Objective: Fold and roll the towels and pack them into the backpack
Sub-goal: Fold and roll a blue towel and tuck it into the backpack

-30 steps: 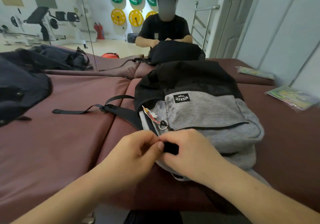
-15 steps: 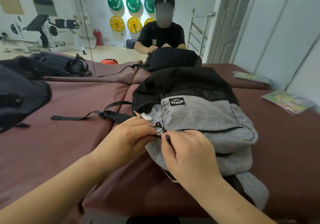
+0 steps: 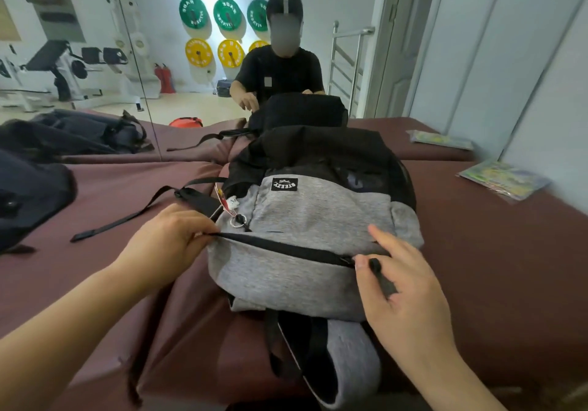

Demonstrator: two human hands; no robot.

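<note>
The grey-and-black fabric backpack lies flat on the maroon padded mat right in front of you, its grey front panel facing up and its black top end pointing away from you, toward the wall mirror.

Your left hand is curled at the backpack's left edge, with its fingertips pinching the fabric at the left end of the black zip that runs across the grey panel. Your right hand is at the zip's right end: the thumb and the side of the forefinger pinch the black zip pull tab, and the other fingers lie loose over the backpack's right side.

A metal key ring with a small charm hangs near your left hand. A black webbing strap trails from the backpack to the left across the mat. A dark blue bag lies well to the left, and a colourful plastic packet well to the right.
</note>
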